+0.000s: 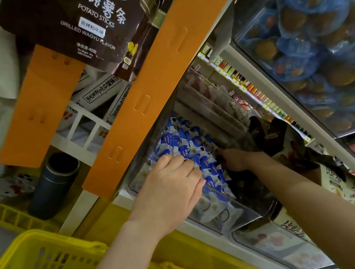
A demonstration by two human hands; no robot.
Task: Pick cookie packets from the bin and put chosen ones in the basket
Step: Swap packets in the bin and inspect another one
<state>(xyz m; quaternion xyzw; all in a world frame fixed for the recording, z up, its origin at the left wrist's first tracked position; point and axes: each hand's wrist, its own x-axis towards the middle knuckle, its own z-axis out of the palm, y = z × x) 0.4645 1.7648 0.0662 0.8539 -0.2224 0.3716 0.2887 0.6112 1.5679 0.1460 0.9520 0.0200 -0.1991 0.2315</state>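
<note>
A clear plastic bin (244, 217) on the shelf holds several small blue-and-white cookie packets (187, 142). My left hand (171, 189) reaches into the bin from the left, its fingers curled down among the packets; whether it holds one is hidden. My right hand (232, 160) reaches in from the right, deeper and in shadow, its fingertips buried among the packets. A yellow plastic basket (29, 264) sits at the lower left, below my left forearm.
An orange display post (156, 67) crosses the view beside the bin, with a dark potato-sticks bag (93, 28) hanging above. Another clear bin of blue round snacks (309, 30) fills the upper right. A dark cylinder (55, 183) stands at the left. Brown and cream bags (292, 150) lie behind my right arm.
</note>
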